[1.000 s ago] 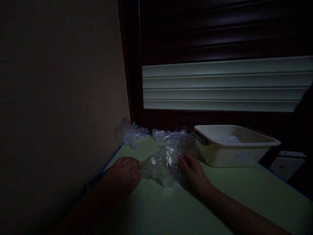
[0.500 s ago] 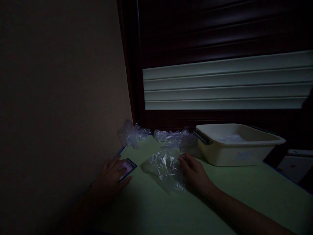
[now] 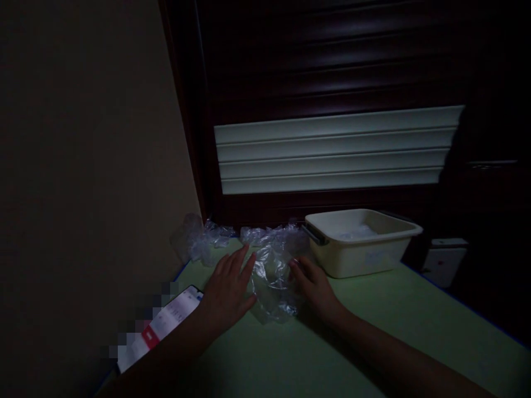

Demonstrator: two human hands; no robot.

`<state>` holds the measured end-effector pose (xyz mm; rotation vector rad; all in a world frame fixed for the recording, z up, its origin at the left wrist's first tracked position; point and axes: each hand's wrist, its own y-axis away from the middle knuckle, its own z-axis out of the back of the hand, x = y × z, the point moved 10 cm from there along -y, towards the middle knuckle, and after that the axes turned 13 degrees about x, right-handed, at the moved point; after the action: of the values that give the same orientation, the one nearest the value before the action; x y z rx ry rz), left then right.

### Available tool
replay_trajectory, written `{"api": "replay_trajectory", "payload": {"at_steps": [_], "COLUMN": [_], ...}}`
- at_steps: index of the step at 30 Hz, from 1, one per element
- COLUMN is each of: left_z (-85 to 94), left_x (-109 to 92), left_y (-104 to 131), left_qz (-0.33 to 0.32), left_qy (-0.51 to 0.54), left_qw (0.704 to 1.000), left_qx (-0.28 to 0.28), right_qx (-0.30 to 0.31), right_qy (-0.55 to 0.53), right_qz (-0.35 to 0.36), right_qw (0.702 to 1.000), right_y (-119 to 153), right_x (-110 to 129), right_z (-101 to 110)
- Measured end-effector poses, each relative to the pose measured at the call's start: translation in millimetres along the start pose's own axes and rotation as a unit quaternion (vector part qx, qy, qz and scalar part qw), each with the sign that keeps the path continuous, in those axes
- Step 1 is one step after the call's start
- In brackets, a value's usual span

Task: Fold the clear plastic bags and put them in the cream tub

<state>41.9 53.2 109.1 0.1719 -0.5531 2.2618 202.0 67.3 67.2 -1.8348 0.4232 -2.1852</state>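
A clear crinkled plastic bag (image 3: 271, 293) lies on the green table between my hands. My right hand (image 3: 317, 287) pinches its right side between thumb and fingers. At the bag's left edge, my left hand (image 3: 230, 284) is spread open, palm down, with nothing in its grasp. A phone (image 3: 166, 323) with a lit screen is at the table's left side, partly hidden by my left forearm.
More crumpled clear plastic (image 3: 199, 240) lies at the back left, against the wall. A cream basin (image 3: 360, 257) with dark handles, holding some plastic, stands at the back right. Beyond the green table (image 3: 398, 315) is a pale object (image 3: 443, 262).
My left hand has moved right, from the phone to the bag's left edge. The phone looks larger and brighter. The view has shifted, so the basin appears further left.
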Motion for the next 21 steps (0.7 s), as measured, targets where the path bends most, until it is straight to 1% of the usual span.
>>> {"api": "replay_trajectory", "payload": {"at_steps": [2, 4, 7, 10, 12, 14, 16, 17, 18, 19, 21], "left_z": [5.7, 8.0, 7.8, 9.1, 7.7, 4.5, 1.6, -0.1, -2.6, -6.6, -18.0], "left_x": [-15.4, -27.9, -35.7, -32.5, -27.6, -22.8, -15.1, -9.7, -2.5, 4.9, 17.2], "left_y": [-2.3, 3.5, 15.9, 23.5, 23.7, 21.5, 18.2, 16.1, 13.7, 11.2, 7.6], "left_qz": [-0.036, -0.078, -0.116, -0.115, -0.107, -0.106, -0.098, -0.09, -0.074, -0.053, 0.002], "left_qy": [-0.019, -0.02, -0.003, 0.011, 0.027, 0.061, 0.136, 0.194, 0.269, 0.347, 0.476], "left_qw": [0.997, 0.989, 0.979, 0.973, 0.973, 0.975, 0.971, 0.963, 0.948, 0.925, 0.871], "left_qx": [-0.069, -0.124, -0.169, -0.199, -0.2, -0.188, -0.172, -0.163, -0.154, -0.143, -0.121], "right_qx": [-0.015, -0.028, -0.039, -0.046, -0.048, -0.045, -0.041, -0.039, -0.038, -0.037, -0.038], "right_qy": [-0.022, -0.046, -0.085, -0.112, -0.12, -0.123, -0.125, -0.126, -0.128, -0.131, -0.139], "right_qz": [-0.004, -0.011, -0.026, -0.05, -0.072, -0.094, -0.111, -0.117, -0.122, -0.125, -0.127], "right_qw": [1.0, 0.998, 0.995, 0.991, 0.989, 0.987, 0.985, 0.984, 0.984, 0.983, 0.981], "right_y": [-1.6, -2.9, -3.4, -1.6, 0.6, 2.7, 4.7, 5.4, 6.0, 6.4, 6.9], "right_x": [-2.0, -5.5, -11.5, -16.6, -18.8, -20.0, -20.6, -20.8, -21.1, -21.3, -21.8], "right_z": [4.9, 8.0, 8.2, 4.8, 2.2, -0.4, -2.0, -2.3, -2.3, -2.2, -1.5]}}
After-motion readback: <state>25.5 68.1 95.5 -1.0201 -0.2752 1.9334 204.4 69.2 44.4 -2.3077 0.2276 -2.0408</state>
